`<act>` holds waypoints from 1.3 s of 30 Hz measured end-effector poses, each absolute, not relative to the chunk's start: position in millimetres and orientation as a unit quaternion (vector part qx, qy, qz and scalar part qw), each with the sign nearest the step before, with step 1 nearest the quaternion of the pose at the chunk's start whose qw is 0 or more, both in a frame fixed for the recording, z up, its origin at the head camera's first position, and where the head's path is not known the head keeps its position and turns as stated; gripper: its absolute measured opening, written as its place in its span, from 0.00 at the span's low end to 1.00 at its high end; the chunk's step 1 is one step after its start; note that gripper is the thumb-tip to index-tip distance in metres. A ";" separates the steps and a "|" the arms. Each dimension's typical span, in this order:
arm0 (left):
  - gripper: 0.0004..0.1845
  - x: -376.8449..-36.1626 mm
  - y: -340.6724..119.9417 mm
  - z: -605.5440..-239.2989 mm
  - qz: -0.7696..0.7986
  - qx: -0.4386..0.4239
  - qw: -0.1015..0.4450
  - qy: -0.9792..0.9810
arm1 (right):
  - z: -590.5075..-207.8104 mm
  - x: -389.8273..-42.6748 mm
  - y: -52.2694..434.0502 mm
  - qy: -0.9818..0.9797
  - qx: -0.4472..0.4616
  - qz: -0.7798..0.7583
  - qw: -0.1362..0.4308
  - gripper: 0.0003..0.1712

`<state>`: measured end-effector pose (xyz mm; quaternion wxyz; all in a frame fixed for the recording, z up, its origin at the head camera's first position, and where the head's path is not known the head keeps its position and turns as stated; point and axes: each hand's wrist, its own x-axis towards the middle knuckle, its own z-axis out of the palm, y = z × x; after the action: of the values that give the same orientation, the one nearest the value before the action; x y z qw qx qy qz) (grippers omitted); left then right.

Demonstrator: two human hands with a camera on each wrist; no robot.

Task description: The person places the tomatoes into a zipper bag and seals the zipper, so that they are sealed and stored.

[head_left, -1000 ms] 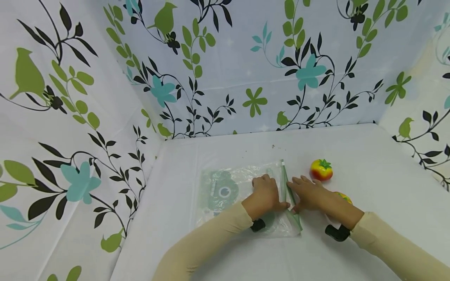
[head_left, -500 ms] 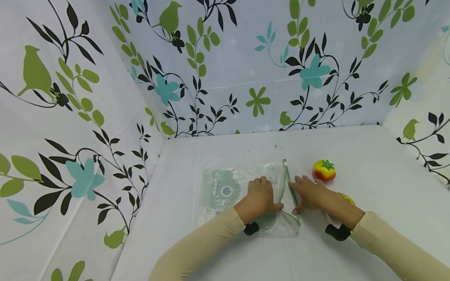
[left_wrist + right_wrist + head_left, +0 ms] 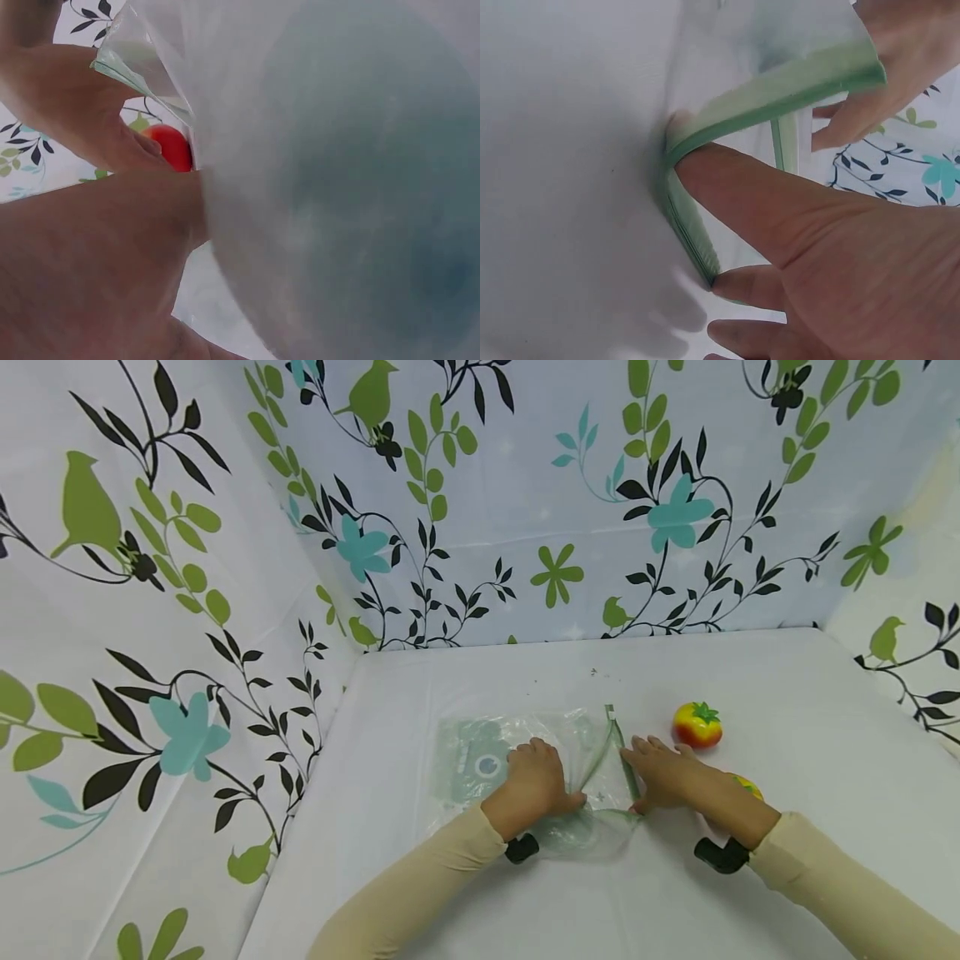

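Note:
A clear zip bag point(image 3: 555, 727) with a pale green print and green zip edges lies flat on the table, its mouth towards the right. My left hand point(image 3: 536, 777) is over the bag and pinches the upper layer at the mouth, drawing the green edge up and left into a V. My right hand point(image 3: 663, 772) rests at the lower green edge. In the right wrist view its thumb point(image 3: 742, 184) reaches into the corner of the parted mouth, and an index finger point(image 3: 750, 286) touches the lower strip. Much of the left hand's grip is hidden by film.
A red and yellow toy tomato point(image 3: 697, 727) sits beyond my right hand. A second toy tomato point(image 3: 744, 783) is partly hidden behind the right forearm. The white table point(image 3: 390, 727) ends at a patterned cloth wall point(image 3: 480, 527), with more cloth at both sides.
My left hand has moved left with the upper edge of the zip bag, and the mouth has parted wider. My right hand has stayed nearly in place at the lower edge.

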<state>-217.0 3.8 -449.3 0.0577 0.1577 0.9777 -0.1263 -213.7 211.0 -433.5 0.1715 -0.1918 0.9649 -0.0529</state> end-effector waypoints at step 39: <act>0.40 -238.5 -39.4 -432.6 0.000 0.192 0.152 0.969 | -408.0 -216.5 229.1 0.970 -0.172 -0.154 0.079 0.46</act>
<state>-238.5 -39.4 -432.6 0.1524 0.1925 0.9694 0.0005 -216.5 229.1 -408.0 0.0791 -0.1723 0.9697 -0.1539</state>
